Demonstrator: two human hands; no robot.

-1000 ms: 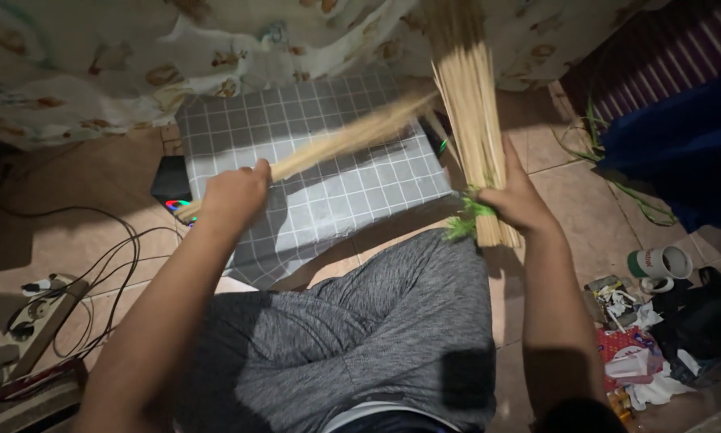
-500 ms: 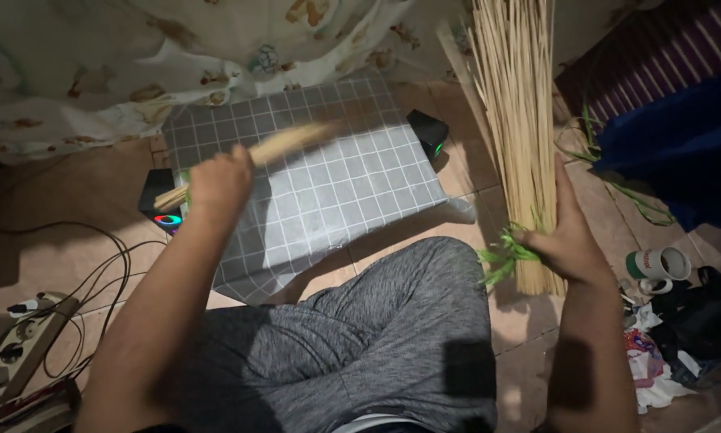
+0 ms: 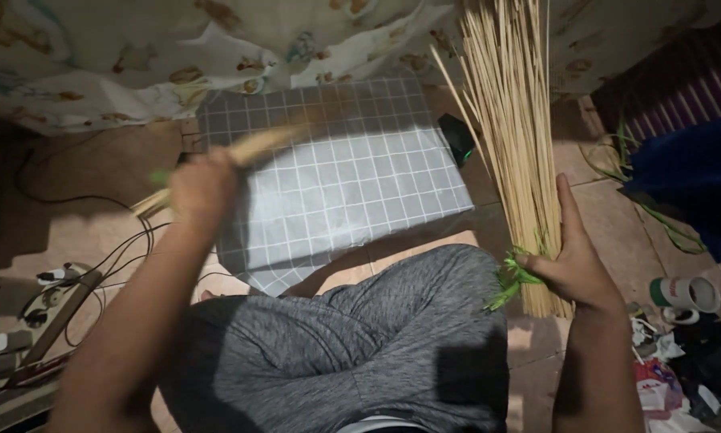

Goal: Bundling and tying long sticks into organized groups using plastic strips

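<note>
Head view: the right hand is clenched round the bottom of a tall bundle of thin pale bamboo sticks, green plastic strip at its base; since a second ago the bundle has swung from leaning over the grey grid-patterned mat to standing nearly upright beside it. The left hand, blurred, grasps a short tan bunch of sticks and has drawn it back toward the left across the mat, so the two lots are now well apart, separated rather than joined
</note>
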